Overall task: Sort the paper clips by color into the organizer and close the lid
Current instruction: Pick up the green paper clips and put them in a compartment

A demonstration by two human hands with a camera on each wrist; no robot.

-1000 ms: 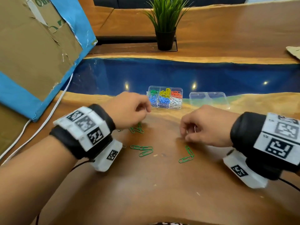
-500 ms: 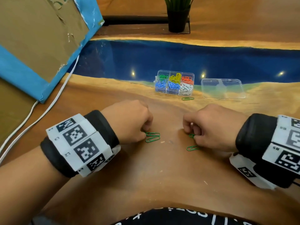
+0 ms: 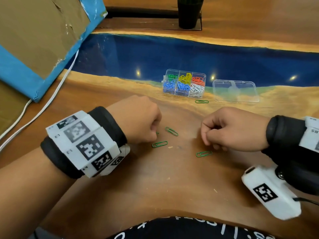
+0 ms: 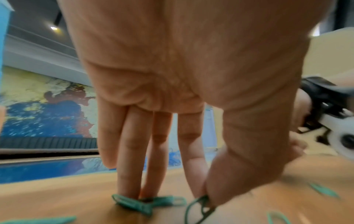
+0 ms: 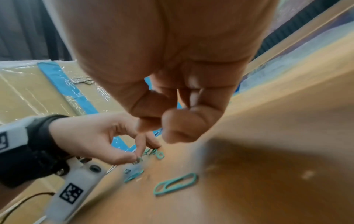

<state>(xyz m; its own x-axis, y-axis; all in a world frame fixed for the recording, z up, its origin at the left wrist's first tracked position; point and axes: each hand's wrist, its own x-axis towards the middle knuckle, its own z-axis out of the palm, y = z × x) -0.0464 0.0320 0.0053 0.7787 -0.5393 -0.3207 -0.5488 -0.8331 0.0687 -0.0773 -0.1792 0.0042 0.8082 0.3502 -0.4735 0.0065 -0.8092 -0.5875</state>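
Note:
Several green paper clips lie loose on the wooden table (image 3: 172,187): one (image 3: 171,131) and another (image 3: 159,144) by my left hand, one (image 3: 203,154) under my right hand, one (image 3: 202,101) in front of the organizer. My left hand (image 3: 156,133) pinches a green clip (image 4: 201,207) between thumb and forefinger, while two other fingers (image 4: 130,181) press on more green clips (image 4: 138,203). My right hand (image 3: 206,138) is curled just above the table, thumb against fingertips (image 5: 176,125), with a thin green sliver between them. The clear organizer (image 3: 184,85) holds clips sorted by colour, and its lid (image 3: 235,91) lies beside it on the right.
A cardboard box with blue tape (image 3: 34,40) leans at the far left, with a white cable (image 3: 51,99) running along the table beside it. A black plant pot (image 3: 189,14) stands at the back. A blue resin strip (image 3: 172,56) crosses the table behind the organizer.
The two clips by my left hand have spread apart and its thumb and forefinger now pinch one. The clip under my right fingertips is gone from the table.

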